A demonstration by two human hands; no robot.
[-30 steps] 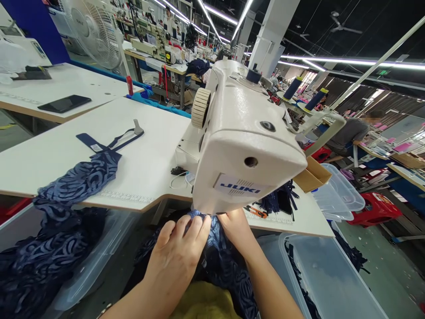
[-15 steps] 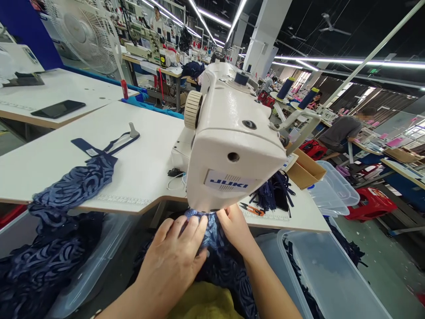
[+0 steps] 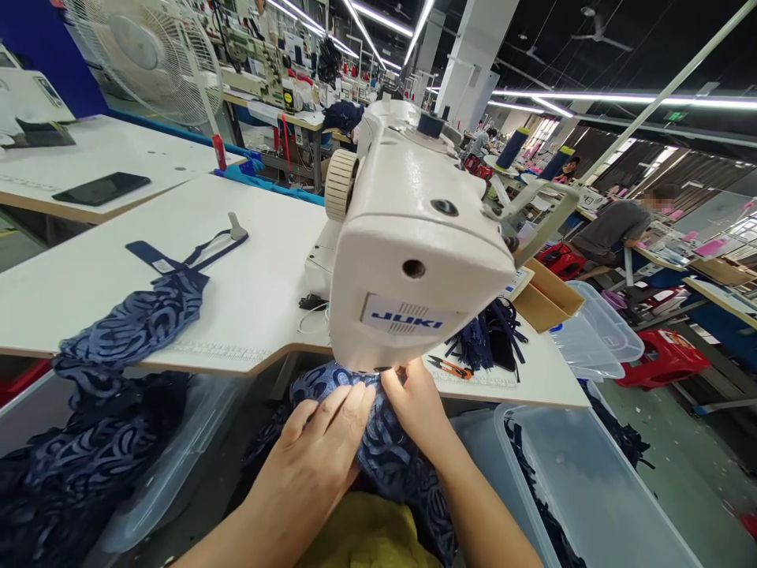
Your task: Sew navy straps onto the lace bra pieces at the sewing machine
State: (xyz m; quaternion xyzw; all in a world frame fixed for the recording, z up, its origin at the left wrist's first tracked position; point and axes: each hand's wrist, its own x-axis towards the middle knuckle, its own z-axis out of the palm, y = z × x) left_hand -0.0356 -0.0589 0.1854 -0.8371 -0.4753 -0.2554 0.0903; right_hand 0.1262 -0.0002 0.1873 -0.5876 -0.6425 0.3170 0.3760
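Observation:
A navy-blue patterned lace garment [image 3: 384, 442] runs from beneath the head of a white JUKI sewing machine [image 3: 414, 260] down over my lap. My left hand [image 3: 322, 442] is laid over the cloth, its fingers bent along it and pointing at the needle area, gripping it; its thumb is tucked out of sight. Close by, on the right side, my right hand [image 3: 417, 402] pinches the garment's edge just below the machine head. The machine head hides the needle and presser foot. Another navy lace piece with straps [image 3: 142, 315] lies on the table at left and hangs over its edge.
Orange-handled thread snips [image 3: 450, 368] and a bundle of navy strips [image 3: 482, 339] lie right of the machine. A cardboard box [image 3: 547, 296] sits behind them. Clear plastic bins [image 3: 597, 465] flank my lap. A phone [image 3: 102, 189] rests on the left table, near a fan [image 3: 142, 55].
More of the lace now shows left of my left hand and between both hands. My left thumb has slipped from view. The right hand stays near the needle area.

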